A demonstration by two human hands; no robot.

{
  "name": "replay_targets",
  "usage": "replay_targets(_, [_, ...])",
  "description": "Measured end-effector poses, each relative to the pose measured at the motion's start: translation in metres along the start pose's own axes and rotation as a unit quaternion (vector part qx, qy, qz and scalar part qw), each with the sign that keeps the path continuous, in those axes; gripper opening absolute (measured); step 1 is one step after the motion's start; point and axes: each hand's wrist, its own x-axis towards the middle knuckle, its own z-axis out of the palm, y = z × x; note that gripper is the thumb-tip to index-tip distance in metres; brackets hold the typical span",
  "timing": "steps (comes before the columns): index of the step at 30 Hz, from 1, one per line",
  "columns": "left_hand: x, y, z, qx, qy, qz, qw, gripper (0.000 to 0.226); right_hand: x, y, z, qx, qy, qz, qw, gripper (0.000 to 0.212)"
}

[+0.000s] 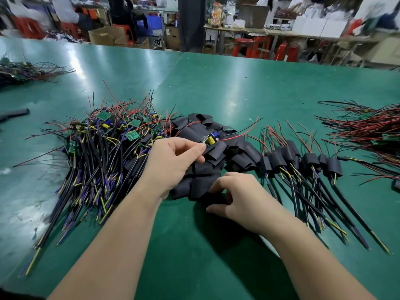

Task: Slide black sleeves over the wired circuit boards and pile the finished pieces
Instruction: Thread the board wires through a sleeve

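Observation:
My left hand (175,163) pinches a bare wired circuit board (211,140) with a yellow part and a blue capacitor, held above the heap of loose black sleeves (207,169); its red wire trails to the right. My right hand (240,198) rests on the near edge of that heap, its curled fingers pinching one black sleeve. A big pile of unsleeved boards with wires (104,148) lies to the left. A row of sleeved pieces (303,165) lies to the right.
The green table (238,87) stretches far back. Another bundle of red and black wires (368,128) lies at the right edge, a smaller tangle (21,72) at far left. People, red stools and boxes stand beyond the table.

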Motion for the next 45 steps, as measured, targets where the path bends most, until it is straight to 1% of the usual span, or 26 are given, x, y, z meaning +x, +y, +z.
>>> replay_targets(2, [0.000, 0.001, -0.001, -0.003, -0.005, 0.001, 1.000, 0.018, -0.001, 0.003, -0.003, 0.002, 0.007, 0.011, 1.000, 0.036])
replay_targets(5, [-0.001, 0.005, -0.003, 0.002, -0.033, 0.002, 0.999, 0.019, -0.005, 0.009, -0.007, 0.037, 0.001, 0.041, 0.998, 0.044])
replay_targets(7, [-0.003, 0.008, -0.005, -0.003, -0.059, 0.004, 0.998, 0.021, -0.007, 0.013, -0.009, 0.068, -0.009, 0.063, 0.996, 0.042])
replay_targets(10, [-0.004, 0.012, -0.010, -0.020, -0.077, 0.006, 0.997, 0.020, -0.009, 0.020, -0.013, 0.093, -0.021, 0.090, 0.991, 0.037])
replay_targets(11, [-0.004, 0.013, -0.012, -0.025, -0.081, 0.004, 0.996, 0.020, -0.009, 0.022, -0.015, 0.099, -0.014, 0.097, 0.990, 0.036])
replay_targets(13, [-0.005, 0.015, -0.015, -0.041, -0.095, -0.005, 0.995, 0.020, -0.010, 0.026, -0.021, 0.128, 0.032, 0.116, 0.984, 0.035])
replay_targets(14, [-0.005, 0.015, -0.018, -0.053, -0.104, -0.010, 0.993, 0.020, -0.009, 0.029, -0.025, 0.163, 0.070, 0.132, 0.975, 0.034])
replay_targets(15, [-0.005, 0.015, -0.020, -0.064, -0.112, -0.015, 0.992, 0.020, -0.009, 0.031, -0.029, 0.218, 0.116, 0.153, 0.957, 0.032])
replay_targets(16, [-0.005, 0.016, -0.022, -0.072, -0.122, -0.019, 0.990, 0.021, -0.008, 0.033, -0.034, 0.291, 0.167, 0.171, 0.926, 0.029])
replay_targets(17, [-0.004, 0.015, -0.024, -0.077, -0.131, -0.022, 0.988, 0.022, -0.007, 0.036, -0.038, 0.369, 0.219, 0.186, 0.884, 0.025])
replay_targets(18, [-0.004, 0.015, -0.026, -0.079, -0.144, -0.022, 0.986, 0.020, -0.007, 0.038, -0.042, 0.451, 0.266, 0.199, 0.828, 0.019])
replay_targets(20, [-0.003, 0.015, -0.027, -0.082, -0.167, -0.020, 0.982, 0.014, -0.006, 0.041, -0.049, 0.619, 0.323, 0.212, 0.684, 0.006])
replay_targets(21, [-0.003, 0.014, -0.027, -0.083, -0.174, -0.021, 0.981, 0.013, -0.007, 0.041, -0.052, 0.684, 0.336, 0.217, 0.610, 0.006])
replay_targets(22, [-0.003, 0.014, -0.027, -0.083, -0.179, -0.023, 0.980, 0.012, -0.008, 0.042, -0.055, 0.733, 0.343, 0.220, 0.545, 0.010])
replay_targets(23, [-0.003, 0.014, -0.028, -0.081, -0.182, -0.024, 0.980, 0.011, -0.009, 0.043, -0.057, 0.765, 0.347, 0.220, 0.495, 0.013])
replay_targets(24, [-0.003, 0.013, -0.028, -0.078, -0.185, -0.025, 0.979, 0.011, -0.010, 0.044, -0.059, 0.786, 0.348, 0.217, 0.462, 0.016])
replay_targets(25, [-0.004, 0.013, -0.027, -0.077, -0.186, -0.026, 0.979, 0.012, -0.011, 0.044, -0.060, 0.797, 0.349, 0.216, 0.443, 0.019])
replay_targets(26, [-0.004, 0.014, -0.027, -0.075, -0.188, -0.027, 0.979, 0.012, -0.011, 0.044, -0.060, 0.803, 0.345, 0.214, 0.436, 0.024])
replay_targets(29, [-0.005, 0.015, -0.026, -0.069, -0.184, -0.032, 0.980, 0.013, -0.012, 0.041, -0.062, 0.807, 0.329, 0.215, 0.442, 0.041])
replay_targets(32, [-0.006, 0.015, -0.025, -0.062, -0.184, -0.035, 0.980, 0.012, -0.013, 0.036, -0.064, 0.805, 0.313, 0.209, 0.458, 0.038])
replay_targets(35, [-0.006, 0.016, -0.025, -0.053, -0.190, -0.033, 0.980, 0.012, -0.014, 0.032, -0.065, 0.798, 0.312, 0.204, 0.474, 0.041])
replay_targets(37, [-0.006, 0.015, -0.024, -0.049, -0.191, -0.033, 0.980, 0.011, -0.014, 0.032, -0.065, 0.790, 0.306, 0.204, 0.490, 0.040])
replay_targets(40, [-0.006, 0.015, -0.024, -0.044, -0.188, -0.032, 0.981, 0.011, -0.013, 0.031, -0.064, 0.769, 0.293, 0.211, 0.528, 0.037])
replay_targets(42, [-0.006, 0.016, -0.024, -0.046, -0.184, -0.032, 0.981, 0.012, -0.012, 0.031, -0.062, 0.756, 0.298, 0.205, 0.546, 0.029])
replay_targets(43, [-0.006, 0.015, -0.024, -0.048, -0.180, -0.032, 0.982, 0.014, -0.011, 0.030, -0.060, 0.753, 0.290, 0.203, 0.555, 0.022])
replay_targets(45, [-0.006, 0.015, -0.023, -0.052, -0.172, -0.031, 0.983, 0.016, -0.010, 0.024, -0.055, 0.747, 0.257, 0.203, 0.579, 0.017])
